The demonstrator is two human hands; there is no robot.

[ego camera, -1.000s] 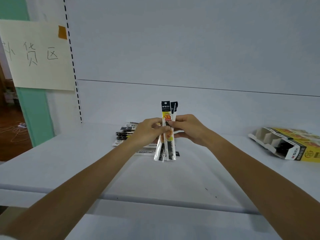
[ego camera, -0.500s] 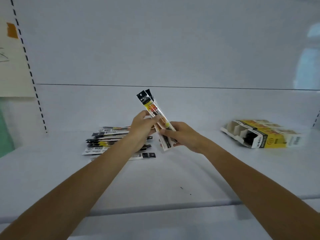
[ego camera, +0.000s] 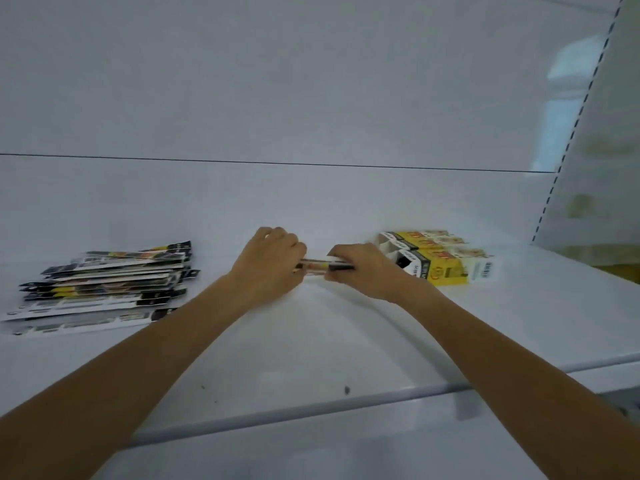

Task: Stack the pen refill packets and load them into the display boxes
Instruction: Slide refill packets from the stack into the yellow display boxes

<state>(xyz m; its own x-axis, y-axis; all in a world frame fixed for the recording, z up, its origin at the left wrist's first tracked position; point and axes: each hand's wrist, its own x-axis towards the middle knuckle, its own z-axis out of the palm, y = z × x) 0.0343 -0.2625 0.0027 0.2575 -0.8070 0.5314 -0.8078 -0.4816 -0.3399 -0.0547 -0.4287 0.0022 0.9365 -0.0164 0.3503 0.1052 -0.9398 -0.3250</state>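
Note:
A thin bundle of pen refill packets (ego camera: 317, 266) lies level just above the white shelf (ego camera: 311, 341). My left hand (ego camera: 268, 268) grips its left end and my right hand (ego camera: 362, 271) grips its right end. Only the middle of the bundle shows between the hands. A loose pile of refill packets (ego camera: 100, 289) lies on the shelf to the left. A yellow, white and black display box (ego camera: 440, 261) lies on its side to the right, its open end close to my right hand.
The shelf's back panel (ego camera: 311, 98) rises behind everything. A perforated upright (ego camera: 568, 140) bounds the shelf at the right. The shelf's front lip (ego camera: 311, 407) runs across below my forearms. Small dark specks (ego camera: 346, 389) dot the shelf near the front.
The bundle went from upright, through a tilt, to level and low over the shelf. Both hands moved right with it toward the display box. The view turned right.

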